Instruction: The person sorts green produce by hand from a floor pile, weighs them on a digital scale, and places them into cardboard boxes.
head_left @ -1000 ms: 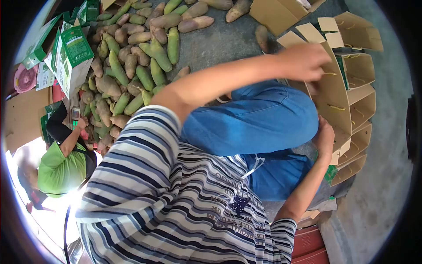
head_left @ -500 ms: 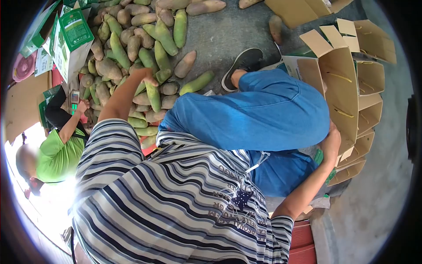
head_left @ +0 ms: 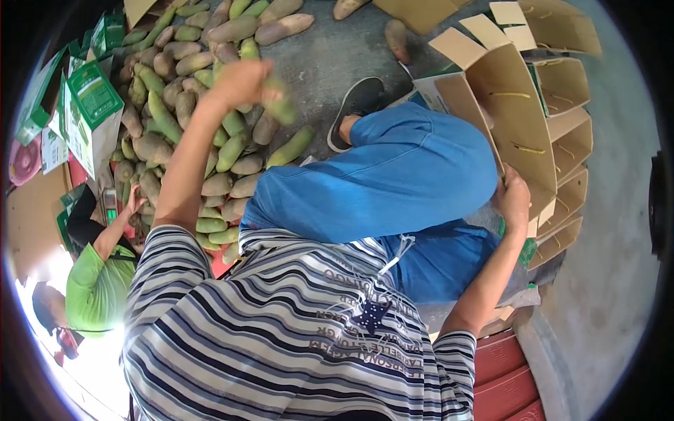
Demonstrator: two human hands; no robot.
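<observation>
My left hand (head_left: 242,84) is closed around a green radish (head_left: 282,105), which is blurred by motion, above a large pile of radishes (head_left: 161,116). Some in the pile are pale green, others brown with soil. Beside my bent knee, my right hand (head_left: 514,196) has its fingers curled at the lower edge of an open cardboard carton (head_left: 516,116) with yellow cord handles. Part of that grip is hidden behind the carton edge and my knee. One green radish (head_left: 291,146) lies on the floor near my leg.
More open cartons (head_left: 565,151) stand in a row at the right. Green and white printed boxes (head_left: 91,105) are at the left. A person in a green shirt (head_left: 98,288) reaches toward a small device with a lit display (head_left: 110,203). Red crates (head_left: 502,372) sit behind me.
My left hand has lifted a radish off the pile and moved it up and to the right. My right hand has shifted slightly up along the carton. The view has turned a little.
</observation>
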